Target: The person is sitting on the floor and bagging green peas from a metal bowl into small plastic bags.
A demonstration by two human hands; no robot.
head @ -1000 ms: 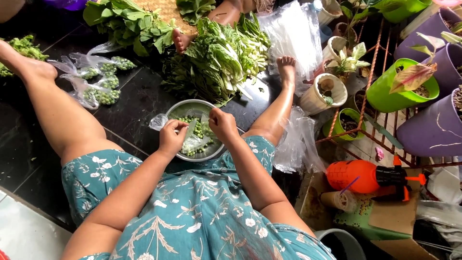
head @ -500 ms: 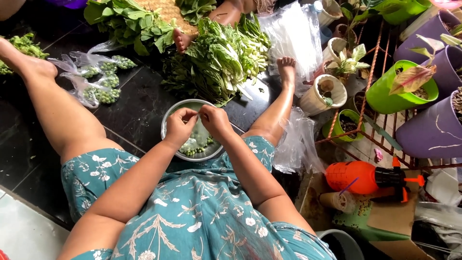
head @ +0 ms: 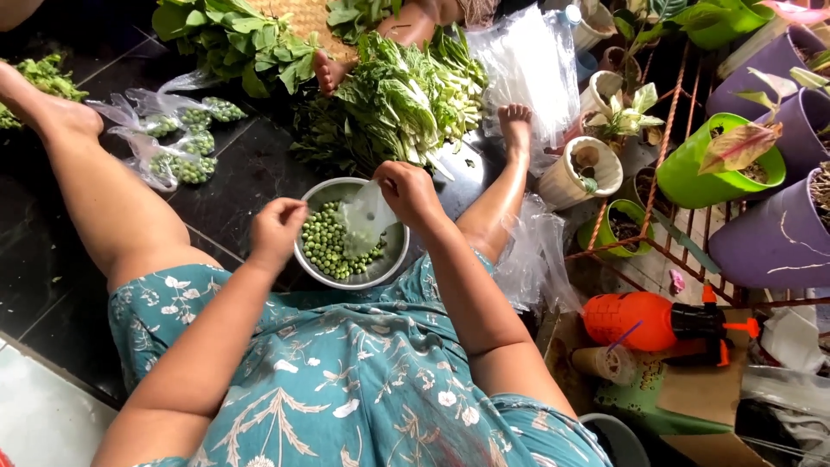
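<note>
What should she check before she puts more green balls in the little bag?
1. Clear bag held by the right hand: ok.
2. Bag mouth open: cannot tell, the plastic is crumpled.
3. Bag hangs over the metal bowl, so spills land inside: ok.
4. Small round green vegetables left in the bowl: ok, plenty.
5. Left hand at the bowl's rim, fingers closed: ok; whether it holds any, cannot tell.
6. Filled bags lying clear of the bowl on the dark floor: ok.
</note>
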